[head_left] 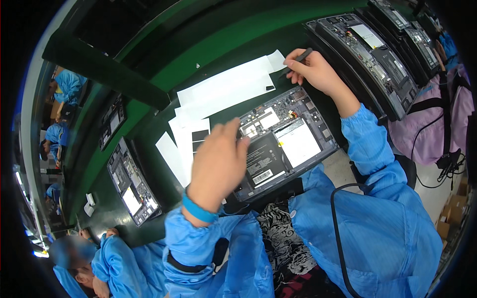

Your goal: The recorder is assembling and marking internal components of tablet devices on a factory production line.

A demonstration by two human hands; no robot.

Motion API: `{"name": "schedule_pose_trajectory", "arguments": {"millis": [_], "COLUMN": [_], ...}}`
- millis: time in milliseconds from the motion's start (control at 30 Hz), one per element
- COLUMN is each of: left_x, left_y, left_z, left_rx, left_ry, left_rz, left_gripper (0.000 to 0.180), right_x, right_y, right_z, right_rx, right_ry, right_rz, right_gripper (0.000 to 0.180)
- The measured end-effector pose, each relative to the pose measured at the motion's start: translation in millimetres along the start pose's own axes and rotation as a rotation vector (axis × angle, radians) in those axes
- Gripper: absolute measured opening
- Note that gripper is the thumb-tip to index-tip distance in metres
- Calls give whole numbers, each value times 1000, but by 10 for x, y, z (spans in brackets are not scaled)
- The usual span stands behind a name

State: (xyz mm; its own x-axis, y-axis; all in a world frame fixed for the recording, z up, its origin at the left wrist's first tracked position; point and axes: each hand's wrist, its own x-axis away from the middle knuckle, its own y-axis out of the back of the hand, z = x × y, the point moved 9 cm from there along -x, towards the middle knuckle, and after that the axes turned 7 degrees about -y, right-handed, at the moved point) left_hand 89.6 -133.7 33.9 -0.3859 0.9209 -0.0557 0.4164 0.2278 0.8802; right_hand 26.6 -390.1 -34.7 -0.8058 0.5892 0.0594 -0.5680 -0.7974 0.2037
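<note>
An opened laptop (314, 160) lies tilted in front of me, its inside facing up: a circuit board (290, 115), a black battery (258, 155) and a white rectangular panel (300, 144). Over its left edge reaches my left hand (221, 156), fingers stretched out and slightly apart, with nothing visible in them. Whether the fingertips touch the laptop I cannot tell. Beyond the laptop's far edge, my right hand (312, 72) grips black tweezers (301, 55), tips pointing down toward white sheets. The nearest sheet (223, 84) bears a small black piece (270, 88); several black rectangles (200, 135) sit on another sheet beside my left hand.
Another opened laptop (131, 181) lies left on the green bench (171, 69), near a seated co-worker's blue sleeve (121, 263). More opened units (365, 59) stand at the right. A black cable (338, 223) hangs across my right side. A pink garment (432, 124) is at far right.
</note>
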Motion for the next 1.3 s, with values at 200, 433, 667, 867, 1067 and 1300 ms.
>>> {"name": "schedule_pose_trajectory", "arguments": {"millis": [200,433,667,867,1067,1300], "left_x": [-818,-1245,-1234,-1232,-1222,-1249], "left_y": [-188,-737,-796,-857,-843,-847], "left_z": [261,466,457,428,444,417], "left_rx": [99,35,46,9,-25,-155], "left_ry": [39,-18,0,-38,-70,-150], "left_rz": [-176,-66,35,23,6,-85], "left_gripper": [23,39,49,51,49,39], "right_x": [-174,-194,-157,-161,-126,-27], "right_y": [-134,-133,-168,-166,-207,-225], "right_z": [-200,-332,-307,-361,-284,-122], "right_rx": [-92,-71,-10,48,85,132], "right_ry": [31,52,68,51,75,112], "right_rz": [183,208,184,172,147,87], "right_gripper": [17,16,17,17,15,18]}}
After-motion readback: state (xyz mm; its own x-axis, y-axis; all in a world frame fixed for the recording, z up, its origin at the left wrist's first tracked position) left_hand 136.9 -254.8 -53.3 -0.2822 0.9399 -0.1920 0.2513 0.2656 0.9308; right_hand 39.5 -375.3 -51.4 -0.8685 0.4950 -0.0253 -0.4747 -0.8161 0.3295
